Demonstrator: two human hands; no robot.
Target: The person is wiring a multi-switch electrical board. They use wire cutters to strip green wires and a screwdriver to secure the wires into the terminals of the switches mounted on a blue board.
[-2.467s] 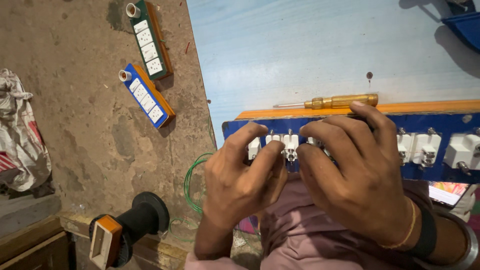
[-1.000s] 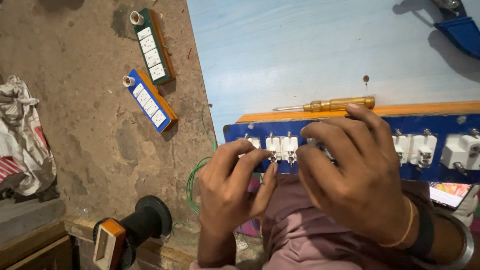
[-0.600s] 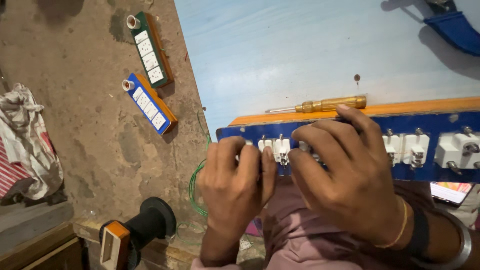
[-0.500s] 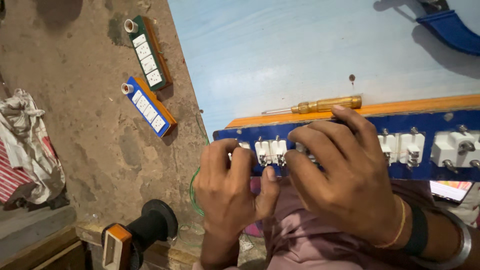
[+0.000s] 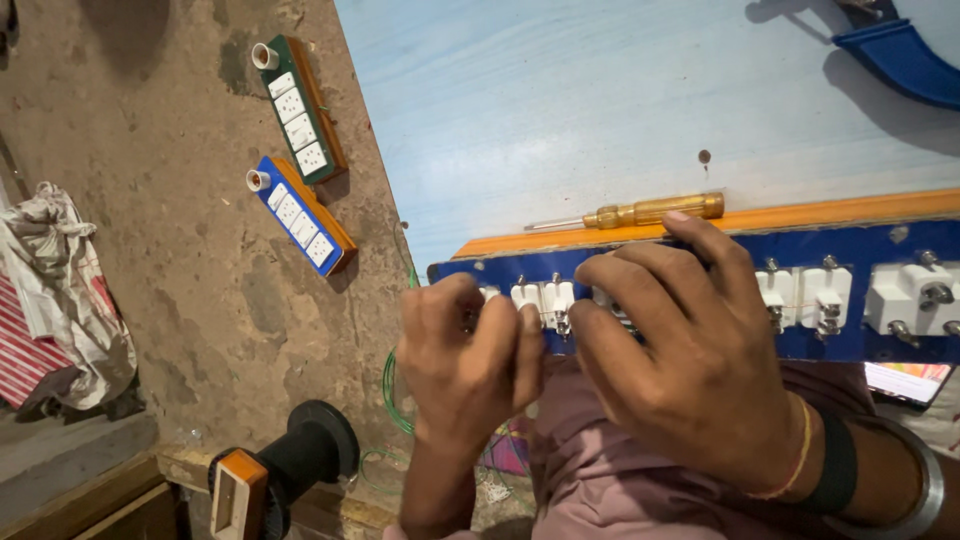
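A long blue panel (image 5: 800, 250) with an orange wooden edge lies across my lap, its back side up, showing several white switch and socket backs (image 5: 545, 298) with screw terminals. My left hand (image 5: 465, 365) is curled against the panel's left end, fingers closed over one of the white parts. My right hand (image 5: 680, 350) lies over the panel just right of it, fingers bent down onto the white parts. What the fingertips pinch is hidden. A yellow-handled screwdriver (image 5: 640, 213) rests on the panel's far edge.
A light blue board (image 5: 620, 90) lies beyond the panel. On the concrete floor sit a green switchboard (image 5: 298, 108) and a blue switchboard (image 5: 300, 215). A blue tool (image 5: 895, 60) is far right, crumpled cloth (image 5: 60, 280) at left, a black spool (image 5: 300, 455) and green wire (image 5: 390, 395) near my knee.
My left hand has closed up from spread fingers into a curl at the panel's left end. The view has shifted slightly; my right hand stays over the white parts.
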